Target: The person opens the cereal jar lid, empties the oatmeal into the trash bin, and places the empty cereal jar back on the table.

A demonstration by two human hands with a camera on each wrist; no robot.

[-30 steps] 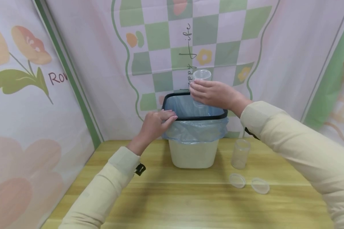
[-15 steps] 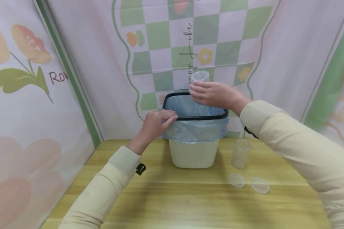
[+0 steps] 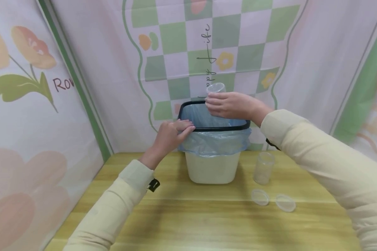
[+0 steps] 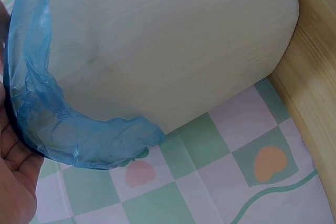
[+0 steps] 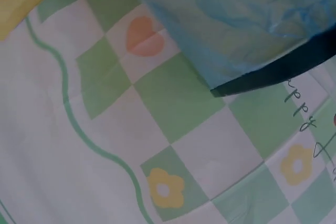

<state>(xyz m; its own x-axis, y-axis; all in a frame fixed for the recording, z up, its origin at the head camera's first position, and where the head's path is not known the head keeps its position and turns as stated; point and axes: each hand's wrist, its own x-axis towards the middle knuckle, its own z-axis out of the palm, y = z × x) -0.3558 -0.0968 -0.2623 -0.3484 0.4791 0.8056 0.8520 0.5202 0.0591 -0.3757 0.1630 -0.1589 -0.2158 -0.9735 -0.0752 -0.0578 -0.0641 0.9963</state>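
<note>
A white trash bin with a black rim stands on the wooden table, lined with a blue plastic bag folded over its top. My left hand grips the rim at the near left corner; the left wrist view shows part of this hand against the bag's edge. Over the bin's opening, my right hand holds a clear plastic jar, its upper end showing above the fingers and the rest hidden behind them. The right wrist view shows the bag and rim, not the jar.
Right of the bin, a second clear jar stands on the table. Two clear round lids, a left one and a right one, lie in front of it. A printed curtain hangs close behind the bin.
The right hand has moved slightly left and down with the jar, which now sits lower over the bin and more tilted. The left hand keeps its place on the rim.
</note>
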